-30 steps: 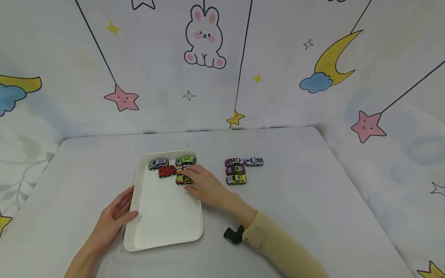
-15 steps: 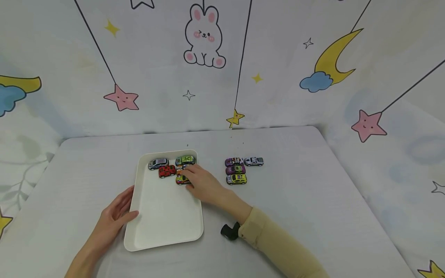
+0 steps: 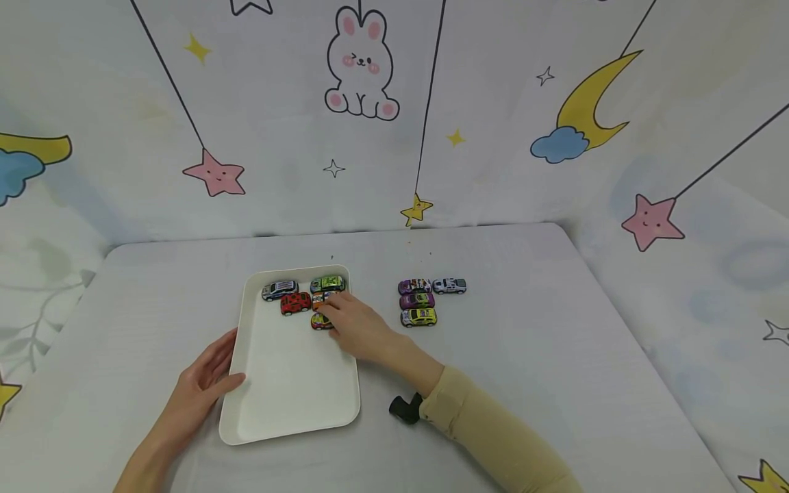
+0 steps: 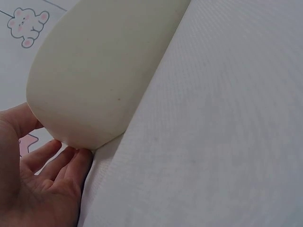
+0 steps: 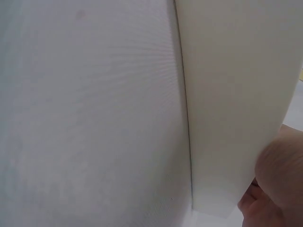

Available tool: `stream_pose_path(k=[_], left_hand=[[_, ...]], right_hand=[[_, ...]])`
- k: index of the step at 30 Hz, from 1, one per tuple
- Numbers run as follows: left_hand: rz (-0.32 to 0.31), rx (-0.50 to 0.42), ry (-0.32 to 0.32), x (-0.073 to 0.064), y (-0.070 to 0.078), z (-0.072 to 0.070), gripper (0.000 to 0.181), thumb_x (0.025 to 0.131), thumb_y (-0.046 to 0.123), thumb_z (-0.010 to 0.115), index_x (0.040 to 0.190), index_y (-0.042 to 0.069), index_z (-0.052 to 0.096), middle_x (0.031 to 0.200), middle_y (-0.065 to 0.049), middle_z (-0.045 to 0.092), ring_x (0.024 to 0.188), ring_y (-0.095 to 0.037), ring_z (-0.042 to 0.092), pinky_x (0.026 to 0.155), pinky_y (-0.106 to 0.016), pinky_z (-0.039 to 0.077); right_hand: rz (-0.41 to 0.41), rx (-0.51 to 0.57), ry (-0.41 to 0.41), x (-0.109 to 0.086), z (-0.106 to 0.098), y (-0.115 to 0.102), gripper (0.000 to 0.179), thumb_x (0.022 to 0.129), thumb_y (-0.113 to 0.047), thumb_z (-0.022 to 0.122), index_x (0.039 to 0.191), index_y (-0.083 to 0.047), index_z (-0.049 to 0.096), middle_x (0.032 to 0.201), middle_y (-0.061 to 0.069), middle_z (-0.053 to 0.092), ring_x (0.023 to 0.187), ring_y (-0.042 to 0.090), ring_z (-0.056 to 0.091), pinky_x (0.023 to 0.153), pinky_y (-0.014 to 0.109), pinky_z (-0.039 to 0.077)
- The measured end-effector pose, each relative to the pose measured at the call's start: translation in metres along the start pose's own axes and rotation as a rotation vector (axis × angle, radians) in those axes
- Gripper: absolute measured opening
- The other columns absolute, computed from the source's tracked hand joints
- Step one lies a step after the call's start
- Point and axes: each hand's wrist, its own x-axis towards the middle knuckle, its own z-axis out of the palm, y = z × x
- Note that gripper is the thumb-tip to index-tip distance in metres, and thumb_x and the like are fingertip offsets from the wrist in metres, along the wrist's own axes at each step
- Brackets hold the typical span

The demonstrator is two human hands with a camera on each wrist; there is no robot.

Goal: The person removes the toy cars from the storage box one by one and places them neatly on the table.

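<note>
A white tray [image 3: 296, 383] lies on the white-covered table. My left hand [image 3: 200, 383] grips its left wall, thumb over the rim and fingers along the outside; the left wrist view also shows fingertips at the tray's wall [image 4: 90, 90]. Over the tray's right wall reaches my right hand [image 3: 360, 329], its thumb and fingers pinching a red-and-yellow toy car [image 3: 320, 321], partly covered by the hand. Just behind it sits an orange toy car [image 3: 322, 299], also partly covered. Further back are a green toy car [image 3: 327, 283], a red one [image 3: 296, 302] and a silver one [image 3: 280, 290].
Right of the tray stand two purple toy cars, one behind [image 3: 415, 286] the other [image 3: 417, 300], with a yellow one [image 3: 418, 317] in front and a white one [image 3: 449, 285] beside. A black object [image 3: 405, 409] shows at the right cuff. A patterned cloth backdrop [image 3: 277, 137] rises behind.
My right hand has shifted slightly over the red-and-yellow toy car, which sits a little nearer and is more covered. The right forearm moved slightly left. My left hand stays on the tray.
</note>
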Motion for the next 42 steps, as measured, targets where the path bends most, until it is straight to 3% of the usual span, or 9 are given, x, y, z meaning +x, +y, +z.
stream_pose_path(k=[10,18,30,42], left_hand=[[-0.003,0.004,0.001,-0.001,0.0012,0.0005,0.071,0.098,0.001,0.061,0.158,0.007,0.025,0.162,0.001,0.032,0.131,0.017,0.039,0.103,-0.001,0.036],[-0.007,0.023,0.003,0.0002,0.0021,0.0004,0.07,0.098,0.003,0.061,0.158,0.008,0.025,0.164,-0.007,0.029,0.132,0.016,0.039,0.103,-0.002,0.036],[-0.019,0.023,0.008,0.0007,0.0022,0.0004,0.071,0.097,0.002,0.062,0.158,0.008,0.026,0.164,-0.008,0.029,0.13,0.018,0.039,0.101,0.0,0.036],[-0.022,0.039,0.015,-0.0002,0.0003,0.0007,0.071,0.097,0.002,0.062,0.158,0.007,0.025,0.163,-0.012,0.028,0.129,0.018,0.04,0.1,0.0,0.037]], right_hand=[[-0.024,-0.074,-0.009,-0.0004,0.0035,-0.0009,0.031,0.097,-0.018,0.066,0.128,-0.013,0.065,0.123,0.001,0.063,0.116,0.017,0.057,0.105,0.026,0.047],[-0.051,-0.069,0.014,-0.0008,0.0042,-0.0001,0.028,0.095,-0.015,0.068,0.123,-0.014,0.067,0.12,0.0,0.065,0.116,0.017,0.058,0.105,0.027,0.048],[-0.088,-0.037,0.014,-0.0022,0.0028,0.0006,0.03,0.095,-0.014,0.068,0.125,-0.016,0.067,0.122,0.001,0.064,0.119,0.017,0.058,0.107,0.027,0.047],[-0.114,-0.001,0.027,-0.0051,0.0041,0.0,0.031,0.096,-0.015,0.068,0.127,-0.016,0.066,0.122,0.001,0.063,0.114,0.016,0.06,0.1,0.027,0.051]])
